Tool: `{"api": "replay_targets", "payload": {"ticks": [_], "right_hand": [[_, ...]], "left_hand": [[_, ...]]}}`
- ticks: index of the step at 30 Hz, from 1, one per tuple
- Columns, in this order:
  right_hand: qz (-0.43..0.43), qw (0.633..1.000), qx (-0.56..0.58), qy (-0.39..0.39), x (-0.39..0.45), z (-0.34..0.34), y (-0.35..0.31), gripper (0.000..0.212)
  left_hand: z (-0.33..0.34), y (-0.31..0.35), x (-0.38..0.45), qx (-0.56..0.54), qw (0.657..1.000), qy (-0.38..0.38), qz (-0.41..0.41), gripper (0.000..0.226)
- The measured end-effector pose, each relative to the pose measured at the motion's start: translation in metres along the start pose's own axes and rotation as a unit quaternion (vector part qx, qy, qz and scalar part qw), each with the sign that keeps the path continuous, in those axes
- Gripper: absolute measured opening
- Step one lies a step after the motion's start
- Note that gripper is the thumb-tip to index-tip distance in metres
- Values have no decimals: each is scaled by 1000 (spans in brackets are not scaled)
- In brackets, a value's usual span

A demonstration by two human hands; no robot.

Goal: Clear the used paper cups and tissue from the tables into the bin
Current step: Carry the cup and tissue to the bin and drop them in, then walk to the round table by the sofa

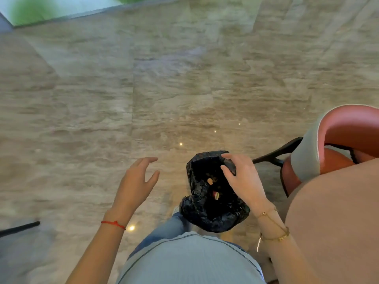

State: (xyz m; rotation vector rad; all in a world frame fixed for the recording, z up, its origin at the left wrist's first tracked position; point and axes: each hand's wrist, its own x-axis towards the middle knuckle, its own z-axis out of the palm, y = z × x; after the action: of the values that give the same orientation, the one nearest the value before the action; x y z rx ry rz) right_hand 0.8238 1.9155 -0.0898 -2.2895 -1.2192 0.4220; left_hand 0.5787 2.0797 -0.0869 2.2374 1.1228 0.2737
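The bin (213, 193), lined with a black plastic bag, hangs above the marble floor (143, 89) just ahead of the person's legs, its mouth facing up toward the camera. Deep inside lie a few small round objects, tan and reddish, too blurred to identify. The right hand (242, 179) pinches the liner at the far rim. The left hand (137, 181) hovers beside it, fingers spread, its grip on nothing. A pink chair (338, 144) stands to the right.
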Motion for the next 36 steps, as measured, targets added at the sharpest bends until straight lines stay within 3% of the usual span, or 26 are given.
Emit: {"api": "replay_targets", "payload": {"ticks": [12,22,36], "right_hand": [[-244,958,2,-150,-29,53,-108,31],[-427,863,-6,-270,-92,134,-225,30],[-561,729,32,-390,-312,279,-412,34]], "left_hand": [[-47,-40,-190,-8,961,205,-184,38],[-67,-72,-357,2,865,356,-353,37],[-107,-149,-610,-4,759,423,-495,38]]}}
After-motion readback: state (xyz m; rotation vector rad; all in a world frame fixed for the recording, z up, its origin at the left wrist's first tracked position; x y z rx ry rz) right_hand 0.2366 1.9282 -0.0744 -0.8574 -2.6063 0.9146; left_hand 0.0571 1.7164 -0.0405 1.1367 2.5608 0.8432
